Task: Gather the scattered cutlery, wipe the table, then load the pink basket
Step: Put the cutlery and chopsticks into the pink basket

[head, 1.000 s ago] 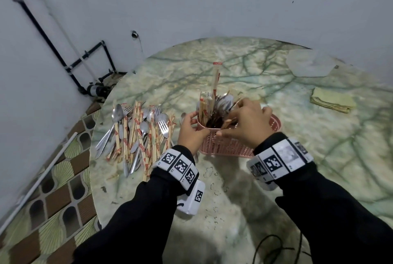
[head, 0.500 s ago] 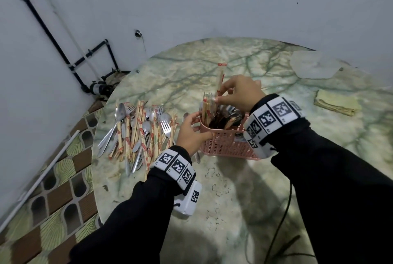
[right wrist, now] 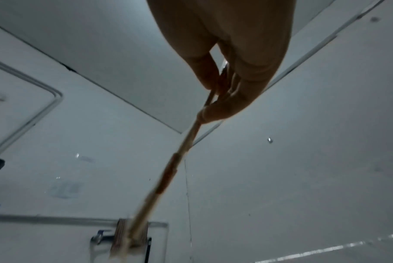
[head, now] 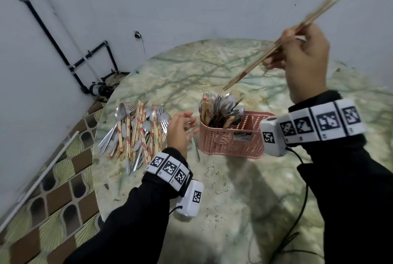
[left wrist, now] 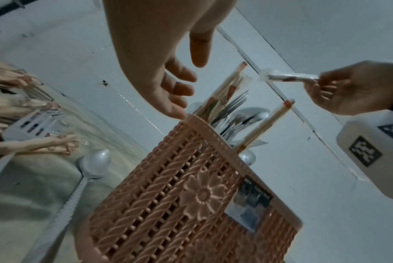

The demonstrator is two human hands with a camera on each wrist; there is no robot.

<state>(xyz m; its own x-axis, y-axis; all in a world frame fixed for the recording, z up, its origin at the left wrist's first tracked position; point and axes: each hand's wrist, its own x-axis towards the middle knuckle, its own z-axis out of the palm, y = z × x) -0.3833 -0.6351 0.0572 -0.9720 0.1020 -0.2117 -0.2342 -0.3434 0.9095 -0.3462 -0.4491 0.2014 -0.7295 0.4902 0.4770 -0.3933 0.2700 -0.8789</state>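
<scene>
The right hand (head: 302, 51) is raised high above the pink basket (head: 231, 138), fingers curled round one wrapped pair of chopsticks (head: 282, 38) held slanted, its lower tip pointing down toward the basket. The left hand (head: 178, 131) hovers just left of the basket with fingers loosely spread and holding nothing; whether a fingertip touches the rim cannot be told. One basket stands on the marble table (head: 234, 200), its left compartment packed with forks, spoons and wrapped chopsticks, too crowded to count. Left of the basket lies a cutlery pile (head: 136, 131), likewise uncountable, and one spoon (head: 195, 148) lies just beside the basket.
</scene>
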